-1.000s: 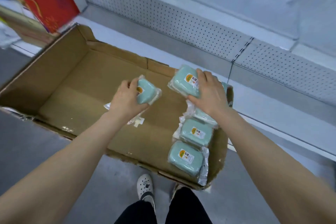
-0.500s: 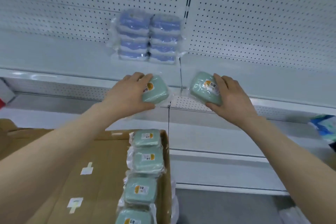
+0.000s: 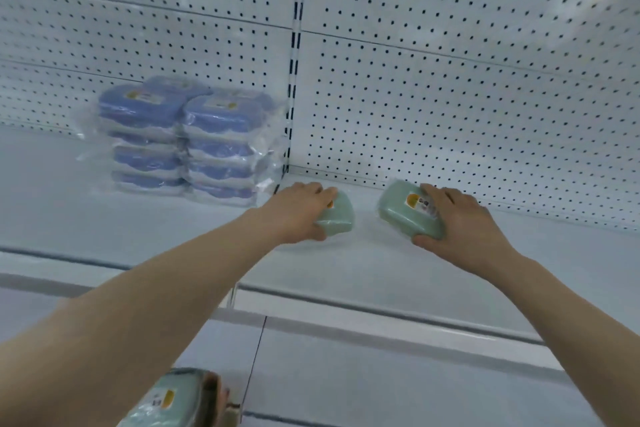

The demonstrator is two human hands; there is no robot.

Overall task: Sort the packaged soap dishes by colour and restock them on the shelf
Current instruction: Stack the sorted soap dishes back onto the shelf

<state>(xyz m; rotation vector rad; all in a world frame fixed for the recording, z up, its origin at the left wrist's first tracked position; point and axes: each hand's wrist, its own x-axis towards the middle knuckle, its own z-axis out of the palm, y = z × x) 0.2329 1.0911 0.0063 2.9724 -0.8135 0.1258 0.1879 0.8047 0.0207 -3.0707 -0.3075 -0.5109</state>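
I see two green soap dishes, each a rounded rectangular plastic box in a thin clear wrap with an orange sticker on the lid. The left hand (image 3: 298, 210) grips the left green dish (image 3: 337, 218) from above, with the fingers curled over its top. The right hand (image 3: 460, 222) grips the right green dish (image 3: 401, 211) in the same way, and this one is tilted. Both dishes are at the smooth white shelf (image 3: 138, 229), close to the pegboard back panel (image 3: 450, 80), and a little apart from each other. I cannot tell if they touch the shelf. To the left stands the stack of blue dishes (image 3: 183, 139) in glossy wrap: two front columns, four high, with more tops behind. A third green dish (image 3: 162, 402) lies at the bottom edge, beside a brown carton edge (image 3: 213, 399).
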